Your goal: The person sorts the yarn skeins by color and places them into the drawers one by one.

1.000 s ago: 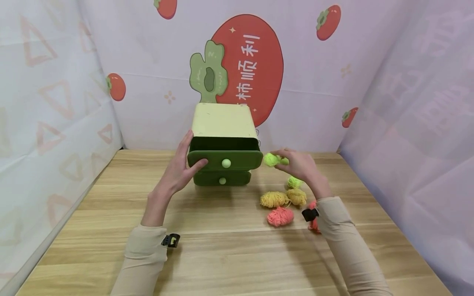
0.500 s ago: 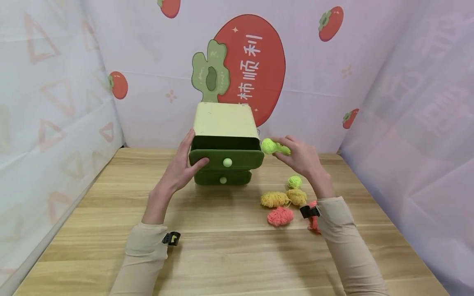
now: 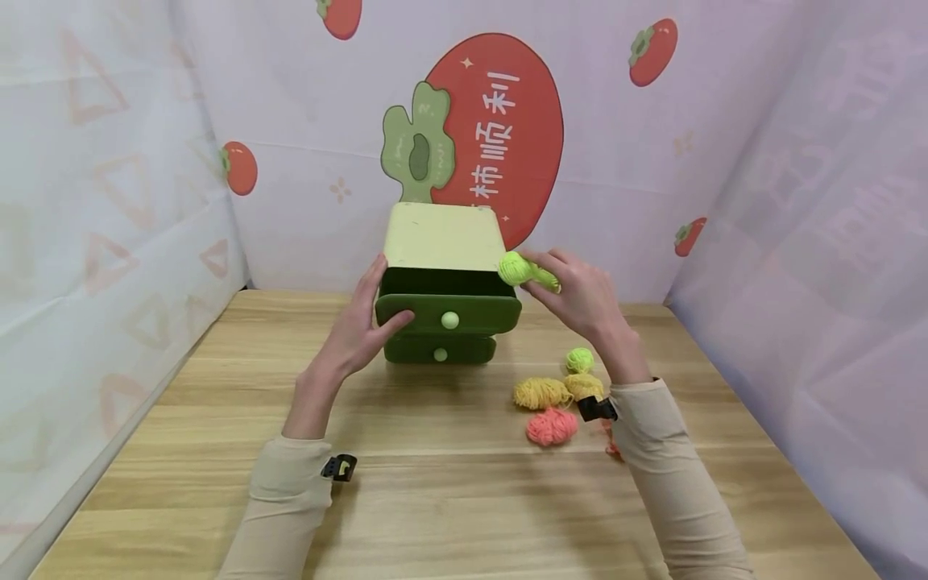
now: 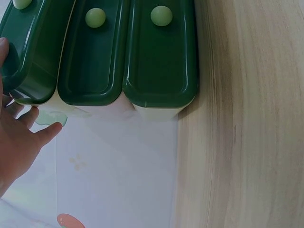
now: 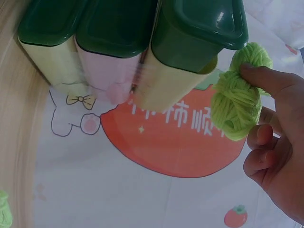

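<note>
A small chest of drawers (image 3: 444, 234) with a cream top and dark green fronts stands at the back. Its top drawer (image 3: 406, 322) is pulled out. My left hand (image 3: 355, 330) rests against that drawer's left end, thumb across the front and fingers spread along the side. In the left wrist view, the little finger stands away from the drawer's side. My right hand (image 3: 580, 294) pinches a neon green skein of yarn (image 3: 515, 269), narrow in the middle, between thumb and fingers. In the head view the skein overlaps the open drawer's right end.
Right of the chest on the wooden table (image 3: 435, 499) lie a green yarn ball (image 3: 579, 360), yellow skeins (image 3: 541, 393) and a coral skein (image 3: 551, 426). Another coral piece is partly hidden by the right wrist. Printed cloth walls (image 3: 304, 234) enclose the table's back and sides.
My right hand has lifted the green skein up and leftward, from beside the drawer to its upper right corner. The left hand keeps its place on the drawer.
</note>
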{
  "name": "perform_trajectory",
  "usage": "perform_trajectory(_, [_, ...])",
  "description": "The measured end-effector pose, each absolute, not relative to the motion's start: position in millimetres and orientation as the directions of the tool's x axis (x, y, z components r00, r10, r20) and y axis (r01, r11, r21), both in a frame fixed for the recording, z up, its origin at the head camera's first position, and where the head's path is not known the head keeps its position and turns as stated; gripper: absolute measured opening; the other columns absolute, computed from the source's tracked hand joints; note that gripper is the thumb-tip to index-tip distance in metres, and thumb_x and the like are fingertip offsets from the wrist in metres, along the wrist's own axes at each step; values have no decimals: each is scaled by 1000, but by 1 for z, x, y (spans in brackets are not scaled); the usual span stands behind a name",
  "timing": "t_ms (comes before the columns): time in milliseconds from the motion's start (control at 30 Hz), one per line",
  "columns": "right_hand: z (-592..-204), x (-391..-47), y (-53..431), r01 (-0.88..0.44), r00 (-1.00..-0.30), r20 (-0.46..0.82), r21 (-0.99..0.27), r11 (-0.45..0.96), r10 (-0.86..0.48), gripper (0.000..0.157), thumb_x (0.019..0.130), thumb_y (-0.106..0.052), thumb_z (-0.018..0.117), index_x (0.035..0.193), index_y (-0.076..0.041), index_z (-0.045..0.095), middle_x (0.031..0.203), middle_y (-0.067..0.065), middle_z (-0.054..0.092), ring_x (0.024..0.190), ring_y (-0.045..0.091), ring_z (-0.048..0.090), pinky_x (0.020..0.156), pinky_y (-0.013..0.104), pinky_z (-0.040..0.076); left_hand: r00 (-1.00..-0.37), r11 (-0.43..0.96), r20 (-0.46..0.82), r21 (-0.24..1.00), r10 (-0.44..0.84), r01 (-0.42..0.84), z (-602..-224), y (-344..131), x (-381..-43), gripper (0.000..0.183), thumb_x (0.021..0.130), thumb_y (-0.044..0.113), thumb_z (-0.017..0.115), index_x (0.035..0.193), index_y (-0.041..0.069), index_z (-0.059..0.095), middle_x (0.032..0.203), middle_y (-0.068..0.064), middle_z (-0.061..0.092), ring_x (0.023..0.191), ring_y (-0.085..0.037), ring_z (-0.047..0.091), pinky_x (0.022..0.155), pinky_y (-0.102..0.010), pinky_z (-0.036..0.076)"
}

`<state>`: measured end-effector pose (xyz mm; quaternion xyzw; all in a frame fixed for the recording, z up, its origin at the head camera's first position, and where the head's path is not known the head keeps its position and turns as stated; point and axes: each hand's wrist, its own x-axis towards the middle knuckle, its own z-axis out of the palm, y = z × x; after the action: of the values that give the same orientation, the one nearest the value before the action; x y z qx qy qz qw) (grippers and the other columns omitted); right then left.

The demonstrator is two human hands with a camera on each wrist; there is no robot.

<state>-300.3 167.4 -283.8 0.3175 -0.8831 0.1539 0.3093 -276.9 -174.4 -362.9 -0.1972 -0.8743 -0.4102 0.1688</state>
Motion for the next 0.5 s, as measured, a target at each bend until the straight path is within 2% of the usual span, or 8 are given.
perform_trajectory(200, [-279,-299,153,-678,-571,656,-37,735,-493,45,91,-26,73,135,-23,63,103,5,68,67,22,62,53,37,46,-865,586,458,651,204,483,-362,-173,-278,90,95,54,59,161,32,3,168,12,2,155,-16,8,122,-52,20])
perform_trajectory(300, [-275,-298,143,-688,-547,663,-8,726,-511,46,90,-26,74,135,-24,62,106,4,69,64,20,60,50,35,45,-866,592,457,647,203,481,-363,-173,-277,90,95,54,59,161,31,3,167,13,2,155,-17,9,122,-52,20])
perform_trajectory(500, [-267,-299,116,-711,-507,660,43,702,-554,45,91,-27,73,134,-21,63,99,4,66,58,17,53,46,32,41,-867,590,456,650,204,480,-364,-173,-276,89,95,54,59,161,30,4,167,13,2,155,-16,8,122,-53,20])
